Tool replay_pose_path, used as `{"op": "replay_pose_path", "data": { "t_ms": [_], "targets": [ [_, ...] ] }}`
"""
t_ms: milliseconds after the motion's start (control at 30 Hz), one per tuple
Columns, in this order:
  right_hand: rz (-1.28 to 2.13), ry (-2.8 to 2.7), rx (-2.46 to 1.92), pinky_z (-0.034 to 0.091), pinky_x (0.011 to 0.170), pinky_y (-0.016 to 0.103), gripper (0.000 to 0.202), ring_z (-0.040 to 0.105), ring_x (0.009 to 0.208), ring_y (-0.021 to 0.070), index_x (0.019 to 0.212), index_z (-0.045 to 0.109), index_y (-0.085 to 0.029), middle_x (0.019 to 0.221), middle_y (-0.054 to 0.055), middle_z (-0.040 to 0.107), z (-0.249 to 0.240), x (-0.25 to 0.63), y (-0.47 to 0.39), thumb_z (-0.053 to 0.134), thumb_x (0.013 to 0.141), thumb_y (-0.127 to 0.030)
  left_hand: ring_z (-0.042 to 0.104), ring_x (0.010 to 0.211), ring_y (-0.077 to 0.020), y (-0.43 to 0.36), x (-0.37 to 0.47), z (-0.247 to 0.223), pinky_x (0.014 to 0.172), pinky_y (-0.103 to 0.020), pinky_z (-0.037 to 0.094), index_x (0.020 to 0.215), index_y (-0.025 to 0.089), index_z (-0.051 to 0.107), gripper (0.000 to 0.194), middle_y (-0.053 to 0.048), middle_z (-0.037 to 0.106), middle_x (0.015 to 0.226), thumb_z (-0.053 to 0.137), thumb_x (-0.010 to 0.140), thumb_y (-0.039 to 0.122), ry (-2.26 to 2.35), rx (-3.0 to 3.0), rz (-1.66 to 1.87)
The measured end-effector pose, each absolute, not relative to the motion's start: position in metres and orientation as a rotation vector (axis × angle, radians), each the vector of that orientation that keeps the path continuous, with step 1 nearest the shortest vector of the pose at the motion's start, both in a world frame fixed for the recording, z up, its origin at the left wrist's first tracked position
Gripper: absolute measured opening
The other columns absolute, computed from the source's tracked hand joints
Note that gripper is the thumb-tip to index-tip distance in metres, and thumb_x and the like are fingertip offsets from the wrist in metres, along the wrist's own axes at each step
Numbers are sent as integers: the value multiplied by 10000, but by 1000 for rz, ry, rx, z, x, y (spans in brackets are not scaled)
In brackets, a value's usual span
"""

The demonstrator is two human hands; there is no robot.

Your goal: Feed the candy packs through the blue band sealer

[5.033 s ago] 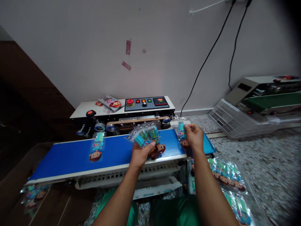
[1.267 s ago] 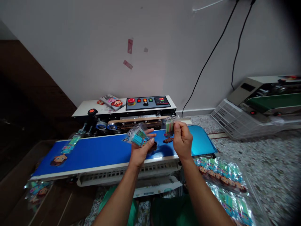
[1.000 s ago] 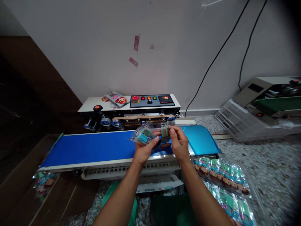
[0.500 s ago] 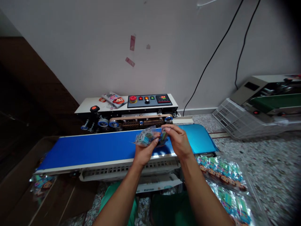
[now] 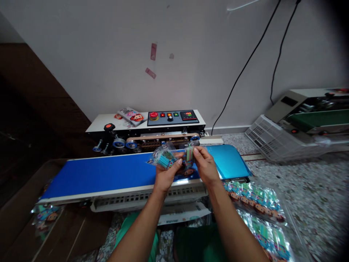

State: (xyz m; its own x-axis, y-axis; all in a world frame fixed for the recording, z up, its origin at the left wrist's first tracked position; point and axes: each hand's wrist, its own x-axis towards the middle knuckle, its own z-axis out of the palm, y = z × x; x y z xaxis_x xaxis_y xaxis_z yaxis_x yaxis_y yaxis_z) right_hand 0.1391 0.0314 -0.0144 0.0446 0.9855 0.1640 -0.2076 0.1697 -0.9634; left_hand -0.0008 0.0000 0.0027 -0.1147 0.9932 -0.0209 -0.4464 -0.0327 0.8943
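Note:
My left hand (image 5: 167,177) is closed on clear plastic packets (image 5: 163,156) with blue and green sticks inside, fanned out to the left above the belt. Between my two hands one packet (image 5: 188,154) stands nearly upright, its green sticks and a printed cartoon face showing. The fingertips of my right hand (image 5: 207,165) pinch this packet's right edge. Both hands are over the blue conveyor belt (image 5: 109,174) of a band sealing machine (image 5: 122,122). How many packets the left hand holds is hard to make out.
Rows of similar packets (image 5: 256,202) lie at lower right. A cardboard box (image 5: 81,222) with packets is at lower left. Behind, the control panel (image 5: 174,117) is lit. A white crate (image 5: 264,140) holds a second machine (image 5: 313,105) at right. Black cables (image 5: 245,69) hang along the wall.
The packet between my hands has turned so its front faces me and stands more upright. My right hand has moved slightly lower, and the left-hand packets have spread a little to the left.

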Motion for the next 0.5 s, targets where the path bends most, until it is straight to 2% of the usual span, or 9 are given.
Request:
{"op": "replay_pose_path", "data": {
  "t_ms": [200, 333, 500],
  "targets": [
    [528, -1266, -1437, 383, 623, 241, 297, 505, 668, 138, 864, 615, -174, 729, 3, 599, -18, 190, 52, 465, 860, -431, 676, 728, -191, 0, -1, -1, 603, -267, 516, 867, 140, 697, 320, -74, 729, 813, 801, 597, 278, 911, 687, 1360],
    [303, -1366, -1805, 354, 612, 262, 301, 549, 679, 177, 864, 647, -154, 726, 52, 643, -26, 215, 69, 424, 865, -357, 682, 761, -197, 0, -3, -4, 651, -292, 527, 874, 142, 693, 342, -81, 733, 842, 811, 588, 288, 917, 678, 1267],
    [121, -1409, -2160, 333, 619, 290, 323, 602, 760, 234, 946, 667, -140, 827, 129, 684, -28, 200, 81, 396, 873, -300, 674, 748, -194, -1, -3, -10, 611, -276, 514, 895, 136, 688, 336, -92, 729, 836, 796, 616, 288, 881, 689, 1247]
  ]
}}
